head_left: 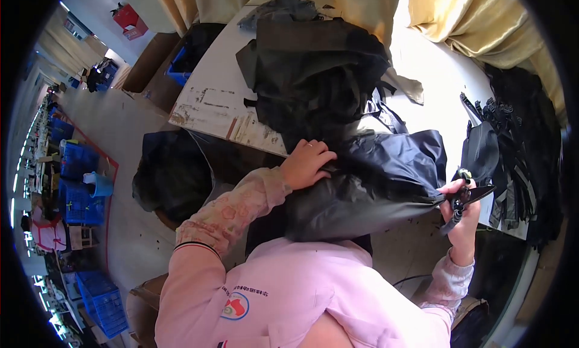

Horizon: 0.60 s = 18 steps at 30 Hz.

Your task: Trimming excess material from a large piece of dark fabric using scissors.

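Observation:
A black, shiny fabric piece, apparently a bag [374, 194], stretches between my hands in front of my body, partly over the table's near edge. My left hand [307, 162], a ring on one finger, is closed on its upper left edge. At the other end, my right hand [461, 218] pinches a gathered corner of it between thumb and fingers. That same hand also holds dark scissors [479, 194] with wrapped handles, their blades pointing right, away from the fabric. Beyond the left hand lies a heap of black fabric pieces [313, 70] on the white table [208, 103].
Black straps with buckles [503, 143] hang at the table's right side. A dark fabric-filled sack [172, 173] stands on the floor to the left. Further off are blue crates [99, 300] and a cardboard box [151, 64]. Yellow curtains [476, 19] border the table's back.

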Each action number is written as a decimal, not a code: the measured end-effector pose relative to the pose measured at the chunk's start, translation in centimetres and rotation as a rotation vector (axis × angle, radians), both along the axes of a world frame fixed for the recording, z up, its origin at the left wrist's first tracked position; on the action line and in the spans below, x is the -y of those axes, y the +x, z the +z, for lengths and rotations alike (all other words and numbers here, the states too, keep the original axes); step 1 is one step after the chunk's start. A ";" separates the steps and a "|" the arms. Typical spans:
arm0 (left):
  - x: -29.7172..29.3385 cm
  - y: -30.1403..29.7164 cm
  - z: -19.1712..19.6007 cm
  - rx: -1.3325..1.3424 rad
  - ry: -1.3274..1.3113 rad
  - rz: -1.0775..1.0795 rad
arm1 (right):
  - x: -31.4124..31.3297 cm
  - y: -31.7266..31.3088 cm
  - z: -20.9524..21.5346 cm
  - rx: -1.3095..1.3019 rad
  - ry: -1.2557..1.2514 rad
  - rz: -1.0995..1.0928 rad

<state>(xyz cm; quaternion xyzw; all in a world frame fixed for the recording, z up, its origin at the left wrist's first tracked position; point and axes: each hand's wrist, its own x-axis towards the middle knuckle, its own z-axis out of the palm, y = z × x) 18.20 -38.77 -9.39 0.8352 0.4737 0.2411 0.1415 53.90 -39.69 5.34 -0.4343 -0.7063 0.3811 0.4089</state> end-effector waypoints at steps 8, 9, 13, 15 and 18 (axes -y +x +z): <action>0.9 -8.2 9.8 0.536 -0.005 -0.129 | 0.0 3.3 -0.2 0.207 0.045 -0.216; 2.0 -9.0 11.7 0.530 -0.002 -0.116 | -0.2 2.8 -0.7 0.200 0.045 -0.202; 3.9 -11.9 15.4 0.630 -0.181 -0.003 | -0.3 -0.1 -1.6 0.119 -0.047 -0.173; 3.7 -12.9 15.1 0.504 -0.328 0.174 | -1.5 -1.7 -2.6 0.193 0.030 -0.084; 2.8 -12.9 11.8 0.333 -0.284 0.331 | -3.4 -3.3 -5.1 0.278 0.016 -0.024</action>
